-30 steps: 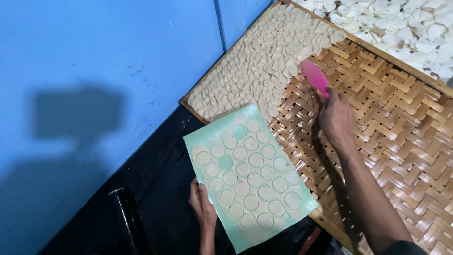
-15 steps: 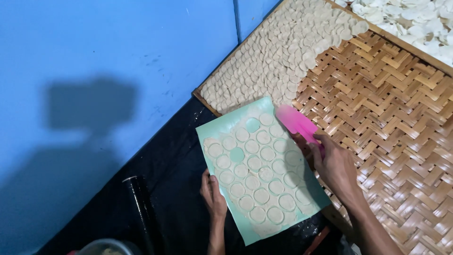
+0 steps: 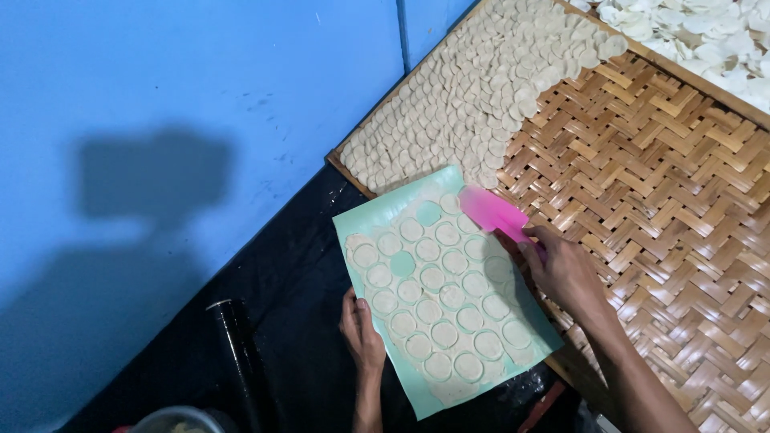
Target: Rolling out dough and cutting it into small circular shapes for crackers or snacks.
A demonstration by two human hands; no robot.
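Pink plastic scraper (image 3: 491, 212) now lies over the top corner of the pale green sheet (image 3: 365, 228), where a second ago it was lifted over the woven bamboo tray (image 3: 682, 200). In the head view the right hand (image 3: 565, 273) has its grip clenched on the scraper handle. The left hand (image 3: 361, 333) presses the sheet's lower edge, fingers closed on it. Cut dough rounds (image 3: 443, 334) cover the sheet; two places are bare, so lifting goes on. More rounds (image 3: 481, 88) lie overlapped on the tray.
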